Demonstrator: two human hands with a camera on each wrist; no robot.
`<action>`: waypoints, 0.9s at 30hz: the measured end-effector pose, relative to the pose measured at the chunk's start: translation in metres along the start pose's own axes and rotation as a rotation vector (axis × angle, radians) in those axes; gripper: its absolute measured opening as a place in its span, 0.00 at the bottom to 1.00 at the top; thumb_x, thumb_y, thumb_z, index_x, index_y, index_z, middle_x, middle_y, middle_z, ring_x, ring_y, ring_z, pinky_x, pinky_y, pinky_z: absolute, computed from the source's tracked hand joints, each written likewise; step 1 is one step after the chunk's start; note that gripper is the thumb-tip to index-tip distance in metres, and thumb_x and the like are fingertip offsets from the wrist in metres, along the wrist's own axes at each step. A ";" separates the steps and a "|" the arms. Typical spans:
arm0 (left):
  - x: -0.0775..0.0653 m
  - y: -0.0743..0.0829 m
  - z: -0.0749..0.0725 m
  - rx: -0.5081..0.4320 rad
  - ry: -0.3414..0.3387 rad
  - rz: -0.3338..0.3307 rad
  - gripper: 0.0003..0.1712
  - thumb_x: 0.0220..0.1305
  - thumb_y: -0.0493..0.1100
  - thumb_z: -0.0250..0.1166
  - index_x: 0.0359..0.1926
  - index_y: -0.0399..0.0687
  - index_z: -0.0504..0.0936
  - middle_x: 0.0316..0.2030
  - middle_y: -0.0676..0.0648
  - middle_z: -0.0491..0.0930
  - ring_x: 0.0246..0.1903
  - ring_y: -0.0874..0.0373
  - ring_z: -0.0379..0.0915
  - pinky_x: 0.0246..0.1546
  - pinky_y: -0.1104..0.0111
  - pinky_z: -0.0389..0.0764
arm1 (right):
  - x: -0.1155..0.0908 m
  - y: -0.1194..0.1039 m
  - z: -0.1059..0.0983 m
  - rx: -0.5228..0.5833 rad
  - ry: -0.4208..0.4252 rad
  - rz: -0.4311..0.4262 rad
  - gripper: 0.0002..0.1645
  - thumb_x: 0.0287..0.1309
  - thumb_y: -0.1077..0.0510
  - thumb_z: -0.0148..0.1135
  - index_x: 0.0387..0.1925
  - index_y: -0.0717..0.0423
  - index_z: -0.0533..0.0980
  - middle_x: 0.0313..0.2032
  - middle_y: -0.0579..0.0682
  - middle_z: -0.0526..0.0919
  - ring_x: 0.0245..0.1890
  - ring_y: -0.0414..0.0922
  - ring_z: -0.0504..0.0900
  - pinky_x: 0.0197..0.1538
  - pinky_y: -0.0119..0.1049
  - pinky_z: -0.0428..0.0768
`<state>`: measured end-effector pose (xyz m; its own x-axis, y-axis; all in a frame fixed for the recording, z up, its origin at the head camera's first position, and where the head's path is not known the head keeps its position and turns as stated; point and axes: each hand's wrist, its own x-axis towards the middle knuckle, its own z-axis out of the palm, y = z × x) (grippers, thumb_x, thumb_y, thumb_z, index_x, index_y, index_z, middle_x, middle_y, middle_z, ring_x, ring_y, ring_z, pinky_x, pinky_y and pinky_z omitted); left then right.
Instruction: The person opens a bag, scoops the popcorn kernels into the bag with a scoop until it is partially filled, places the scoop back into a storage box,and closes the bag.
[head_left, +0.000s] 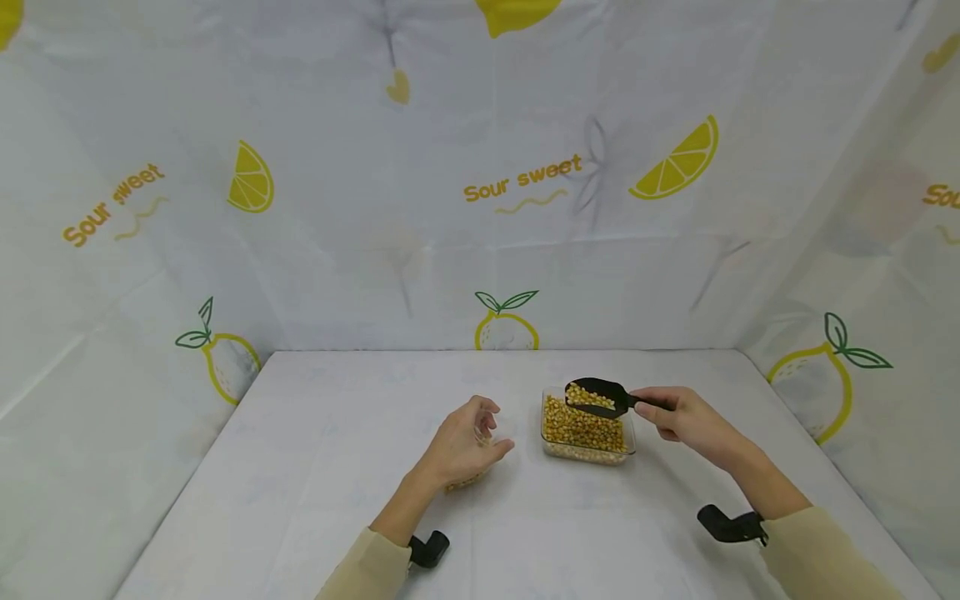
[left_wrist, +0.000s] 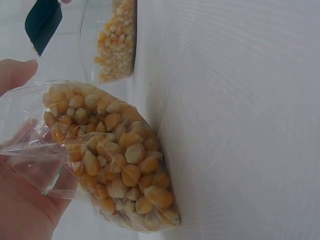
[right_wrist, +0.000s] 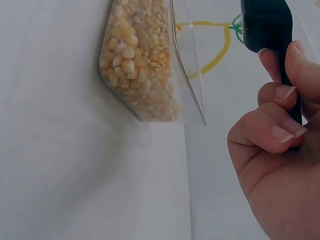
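My right hand grips the handle of a black scoop, which carries corn kernels. The scoop is raised over a clear rectangular container of yellow corn kernels. In the right wrist view the fingers curl round the handle. To the left, my left hand is curled round the upper part of a clear plastic bag, thumb apart from the fingers. Kernels fill the bag's lower part, which rests on the table. From the head view the hand hides most of the bag.
A white cloth covers the table. Behind it hangs a white curtain with lemon prints, continuing along both sides. The container stands a short way right of the bag. Black wrist cameras sit on both forearms.
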<state>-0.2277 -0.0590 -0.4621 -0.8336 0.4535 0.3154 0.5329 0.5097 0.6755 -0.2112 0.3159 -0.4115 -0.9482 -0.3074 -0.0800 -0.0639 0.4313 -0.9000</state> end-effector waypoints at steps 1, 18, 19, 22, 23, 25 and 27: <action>0.000 0.000 0.000 -0.002 -0.001 0.001 0.27 0.60 0.47 0.75 0.54 0.42 0.75 0.39 0.42 0.81 0.35 0.62 0.74 0.38 0.68 0.77 | 0.000 -0.002 0.001 0.001 0.003 0.003 0.33 0.75 0.53 0.57 0.68 0.73 0.66 0.16 0.43 0.56 0.16 0.41 0.52 0.23 0.40 0.61; 0.000 0.000 -0.001 -0.010 -0.010 0.000 0.29 0.60 0.48 0.74 0.56 0.36 0.75 0.39 0.41 0.81 0.35 0.61 0.74 0.39 0.67 0.77 | 0.008 -0.029 0.018 -0.058 -0.006 -0.058 0.29 0.74 0.55 0.58 0.65 0.72 0.70 0.16 0.42 0.57 0.17 0.39 0.52 0.23 0.37 0.61; 0.000 0.000 -0.001 -0.009 -0.011 -0.002 0.29 0.60 0.48 0.74 0.56 0.36 0.75 0.39 0.41 0.81 0.35 0.61 0.73 0.39 0.67 0.77 | 0.009 -0.031 0.019 -0.057 -0.006 -0.061 0.29 0.74 0.55 0.58 0.65 0.72 0.70 0.15 0.42 0.57 0.17 0.39 0.52 0.23 0.37 0.61; 0.001 0.000 -0.001 -0.013 -0.013 -0.005 0.30 0.60 0.48 0.74 0.56 0.36 0.74 0.39 0.41 0.81 0.35 0.61 0.73 0.39 0.67 0.77 | 0.012 -0.036 0.022 -0.056 -0.013 -0.074 0.28 0.73 0.56 0.58 0.65 0.73 0.70 0.16 0.42 0.57 0.17 0.39 0.53 0.23 0.37 0.61; 0.001 0.000 -0.001 -0.015 -0.014 -0.006 0.30 0.60 0.48 0.74 0.56 0.36 0.74 0.39 0.41 0.81 0.35 0.61 0.73 0.40 0.67 0.77 | 0.013 -0.037 0.023 -0.055 -0.015 -0.078 0.28 0.73 0.56 0.59 0.65 0.73 0.70 0.16 0.43 0.57 0.16 0.39 0.53 0.23 0.37 0.61; 0.001 0.000 -0.001 -0.021 -0.015 -0.009 0.30 0.60 0.48 0.75 0.56 0.36 0.74 0.40 0.41 0.81 0.36 0.61 0.74 0.40 0.67 0.77 | 0.014 -0.041 0.025 -0.056 -0.021 -0.084 0.28 0.73 0.57 0.59 0.65 0.73 0.70 0.16 0.43 0.57 0.16 0.39 0.53 0.23 0.37 0.62; 0.001 -0.001 -0.001 -0.022 -0.015 -0.011 0.30 0.60 0.48 0.75 0.56 0.36 0.75 0.39 0.41 0.81 0.36 0.61 0.74 0.40 0.67 0.77 | 0.015 -0.044 0.027 -0.057 -0.027 -0.088 0.28 0.72 0.57 0.60 0.65 0.73 0.70 0.16 0.44 0.58 0.17 0.39 0.54 0.23 0.36 0.62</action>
<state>-0.2290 -0.0595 -0.4615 -0.8368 0.4592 0.2981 0.5205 0.4986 0.6931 -0.2138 0.2692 -0.3845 -0.9297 -0.3682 -0.0141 -0.1644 0.4487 -0.8784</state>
